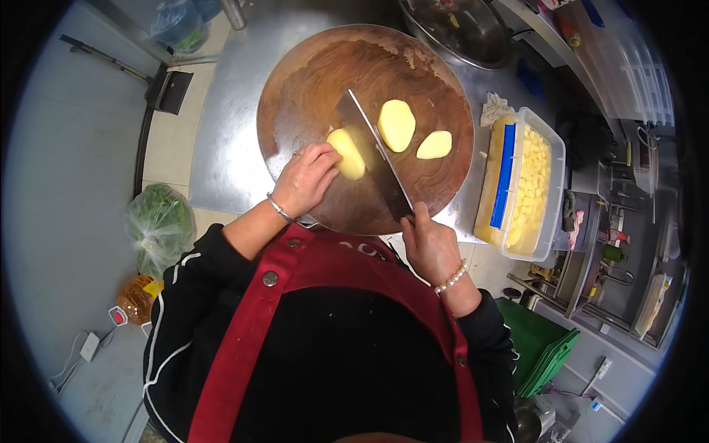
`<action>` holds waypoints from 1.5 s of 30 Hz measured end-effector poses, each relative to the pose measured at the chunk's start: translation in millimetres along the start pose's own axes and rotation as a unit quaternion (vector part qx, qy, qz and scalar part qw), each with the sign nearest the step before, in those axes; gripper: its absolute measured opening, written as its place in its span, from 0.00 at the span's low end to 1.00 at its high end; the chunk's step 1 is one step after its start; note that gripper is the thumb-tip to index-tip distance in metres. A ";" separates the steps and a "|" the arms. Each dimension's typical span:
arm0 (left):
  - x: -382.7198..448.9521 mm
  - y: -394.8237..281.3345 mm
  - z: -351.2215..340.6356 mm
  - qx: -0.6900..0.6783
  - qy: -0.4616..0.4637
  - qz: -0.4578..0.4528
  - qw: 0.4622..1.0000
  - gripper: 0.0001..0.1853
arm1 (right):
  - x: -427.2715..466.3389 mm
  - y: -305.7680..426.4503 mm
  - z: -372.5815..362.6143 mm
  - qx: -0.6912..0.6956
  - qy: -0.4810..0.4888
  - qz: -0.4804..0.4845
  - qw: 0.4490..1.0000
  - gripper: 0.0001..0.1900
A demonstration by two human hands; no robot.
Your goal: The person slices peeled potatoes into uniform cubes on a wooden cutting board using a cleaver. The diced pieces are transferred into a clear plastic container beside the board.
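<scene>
My right hand [431,246] grips the handle of a broad-bladed cleaver [376,160], whose blade slants up and left across a round wooden chopping block [310,72]. Left of the blade lies a large piece of peeled potato [347,154], steadied under the fingers of my left hand [308,176]. Two cut potato pieces rest flat on the block to the right of the cleaver: a larger slab [397,126] and a smaller end slice [435,145]. How far the blade stands off the wood cannot be told.
The block stands on a stainless steel table [232,127]. To its right is a clear plastic tub [545,221] of diced potato, with a crumpled cloth [496,109] behind it. A metal basin [460,33] stands at the back. A green bin [534,343] is low on the right.
</scene>
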State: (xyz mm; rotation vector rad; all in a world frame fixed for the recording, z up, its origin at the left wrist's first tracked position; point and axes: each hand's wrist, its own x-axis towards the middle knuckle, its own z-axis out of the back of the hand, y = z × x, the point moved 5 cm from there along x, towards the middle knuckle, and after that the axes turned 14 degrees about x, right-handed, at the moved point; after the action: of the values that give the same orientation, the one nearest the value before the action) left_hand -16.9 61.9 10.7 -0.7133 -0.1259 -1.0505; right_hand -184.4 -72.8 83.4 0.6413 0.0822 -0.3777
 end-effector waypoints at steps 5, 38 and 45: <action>1.7 1.6 -1.4 0.000 -0.003 0.003 1.000 0.11 | 2.2 5.6 -1.9 0.020 0.010 0.005 1.000 0.10; 0.9 0.7 -2.9 -0.009 -0.038 -0.026 0.999 0.09 | 16.3 10.7 -19.8 -0.023 0.075 0.020 0.997 0.13; -0.7 -0.2 -5.1 0.011 -0.035 -0.025 0.999 0.10 | 35.0 2.9 -41.4 -0.020 0.060 0.004 0.998 0.13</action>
State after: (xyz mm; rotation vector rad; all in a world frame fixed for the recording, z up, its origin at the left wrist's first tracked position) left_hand -18.7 59.4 6.6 -0.7306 -0.2164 -1.0697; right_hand -149.2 -57.1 45.2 0.6238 0.2004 -0.3283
